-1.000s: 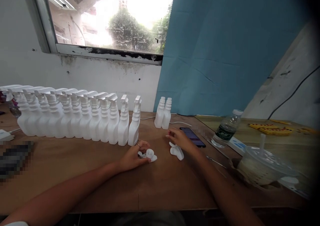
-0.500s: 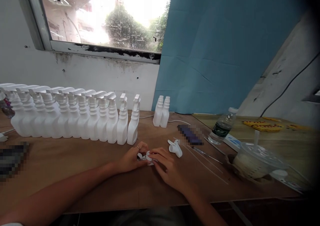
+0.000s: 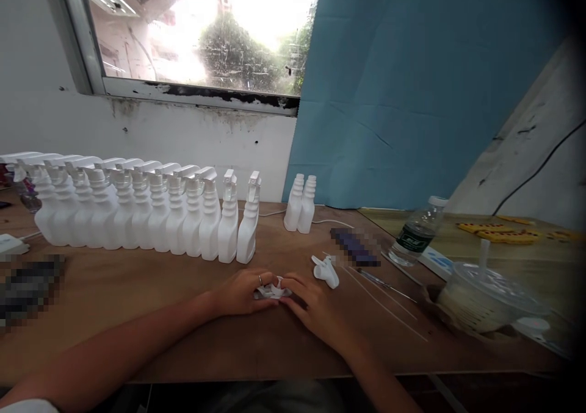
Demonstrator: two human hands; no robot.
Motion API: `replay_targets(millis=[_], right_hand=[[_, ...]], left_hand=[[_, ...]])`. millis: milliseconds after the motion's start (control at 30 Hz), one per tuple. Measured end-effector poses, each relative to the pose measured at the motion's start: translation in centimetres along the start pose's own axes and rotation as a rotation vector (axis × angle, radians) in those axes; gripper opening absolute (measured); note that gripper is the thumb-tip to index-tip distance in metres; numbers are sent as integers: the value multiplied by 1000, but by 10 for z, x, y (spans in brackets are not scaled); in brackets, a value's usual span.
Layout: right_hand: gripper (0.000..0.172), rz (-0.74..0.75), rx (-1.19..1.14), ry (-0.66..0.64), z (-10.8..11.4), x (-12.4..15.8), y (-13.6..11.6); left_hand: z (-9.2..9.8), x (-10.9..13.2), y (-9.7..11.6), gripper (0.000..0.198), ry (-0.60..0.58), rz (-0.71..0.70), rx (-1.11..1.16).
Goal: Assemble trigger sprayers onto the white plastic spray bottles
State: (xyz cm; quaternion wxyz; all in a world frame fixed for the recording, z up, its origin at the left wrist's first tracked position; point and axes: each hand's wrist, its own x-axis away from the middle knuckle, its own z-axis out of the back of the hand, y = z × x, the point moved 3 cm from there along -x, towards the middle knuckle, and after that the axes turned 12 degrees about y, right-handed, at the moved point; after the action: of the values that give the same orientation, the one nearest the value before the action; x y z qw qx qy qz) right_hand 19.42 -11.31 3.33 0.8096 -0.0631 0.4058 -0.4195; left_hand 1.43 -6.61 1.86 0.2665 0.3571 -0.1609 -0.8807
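Observation:
Close to the table's front edge, my left hand point(image 3: 245, 292) and my right hand point(image 3: 307, 300) meet around a small white plastic piece point(image 3: 273, 290), which looks like a spray head. Fingers of both hands cover much of it. A ring is on one finger of my left hand. Beyond my right hand lies a loose white spray head point(image 3: 326, 271) on the brown table point(image 3: 206, 352). Behind my hands stands a long row of white bottles point(image 3: 210, 224), most with spray heads fitted.
Two white bottles without spray heads point(image 3: 300, 205) stand farther back. To the right are a blurred dark object point(image 3: 354, 247), a screwdriver-like tool point(image 3: 384, 283), thin tubes, a water bottle point(image 3: 414, 236) and a lidded cup point(image 3: 489, 297).
My hands have turned the white piece, and my left fingers now curl over it. The whole view has shifted slightly, so the bottles appear farther right.

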Motion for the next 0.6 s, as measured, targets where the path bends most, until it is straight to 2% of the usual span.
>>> replay_targets(millis=[200, 400, 500, 600], right_hand=[[23, -7, -2, -92, 2, -3, -4], [19, -29, -131, -28, 5, -4, 1], [31, -98, -57, 82, 26, -2, 21], [31, -209, 230, 176, 64, 11, 60]], left_hand=[[-6, 1, -6, 24, 41, 76, 90], [-8, 4, -9, 26, 41, 78, 99], [-7, 4, -10, 28, 46, 156, 72], [-6, 3, -8, 33, 47, 213, 75]])
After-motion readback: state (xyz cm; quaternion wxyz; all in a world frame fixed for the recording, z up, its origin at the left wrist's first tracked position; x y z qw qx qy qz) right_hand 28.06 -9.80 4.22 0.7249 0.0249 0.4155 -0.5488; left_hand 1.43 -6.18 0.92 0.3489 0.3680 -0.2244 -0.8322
